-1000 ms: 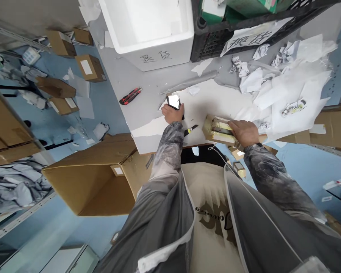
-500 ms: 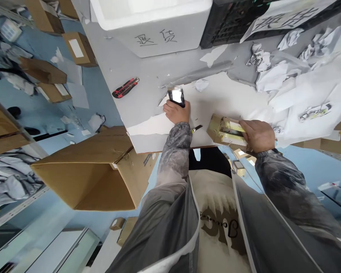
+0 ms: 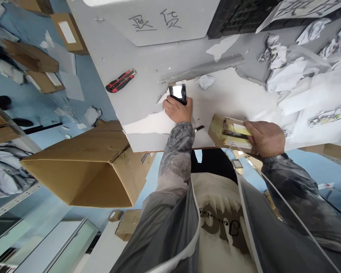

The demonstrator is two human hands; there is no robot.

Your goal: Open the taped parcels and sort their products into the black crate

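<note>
My left hand [image 3: 178, 110] is wrapped round a smartphone [image 3: 177, 93] with a bright, partly blurred screen, held over the white sheet on the table. My right hand [image 3: 268, 138] grips the right end of a small cardboard box [image 3: 230, 132] with yellowish tape and a dark strip on its face; the box is at the table's front edge. Between the two hands lies a small blade-like tool [image 3: 199, 129], its near part beside my left cuff. A red and black box cutter [image 3: 121, 81] rests farther left on the table.
A white bin [image 3: 170, 26] with handwriting and a black crate [image 3: 238, 19] stand at the back of the table [image 3: 147, 62]. Crumpled paper [image 3: 275, 53] and white plastic bags [image 3: 324, 91] cover the right side. A large open carton [image 3: 79, 163] stands left of the table.
The view has shifted slightly, so the bin and crate sit higher in the picture. Both hands keep their holds on the smartphone and the cardboard box.
</note>
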